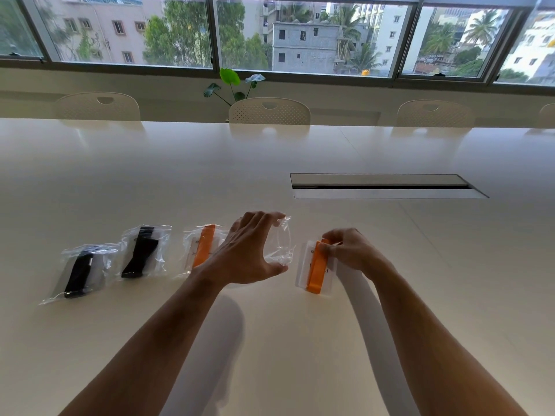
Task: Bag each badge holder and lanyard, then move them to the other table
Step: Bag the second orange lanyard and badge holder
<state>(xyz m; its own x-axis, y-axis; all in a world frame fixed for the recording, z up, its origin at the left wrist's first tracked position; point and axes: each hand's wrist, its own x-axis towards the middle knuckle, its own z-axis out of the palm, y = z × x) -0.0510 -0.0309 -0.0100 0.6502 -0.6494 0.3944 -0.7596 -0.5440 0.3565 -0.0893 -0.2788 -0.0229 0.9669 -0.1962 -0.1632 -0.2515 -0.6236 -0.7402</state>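
Head view: left hand (249, 250) spread wide, pinching an empty clear bag (282, 244) between thumb below and fingertips above, mouth apparently turned toward the right. Right hand (345, 250) closed on the top of an unbagged set, a clear badge holder (303, 265) with a folded orange lanyard (316, 271) laid along it, lower end resting on the table (270, 340) just beside the bag. Step in hand, by the look of it: sliding this set into the bag. Best done by keeping the mouth stretched open, holding lanyard and holder pressed together so the strap does not unfold, and leading in with a narrow end. Three filled bags in a row to the left: bagged orange set (202, 249) partly behind the left wrist, then bagged black set (141, 253), then another black set (79, 273) nearest the edge. Surface pale, glossy, smooth, likely slippery for thin plastic; cable slot (387, 187) set into it farther back. Beyond: pale perforated chairs (268, 112), a small plant (232, 85), wide windows (300, 34) onto buildings and trees. No second table visible.
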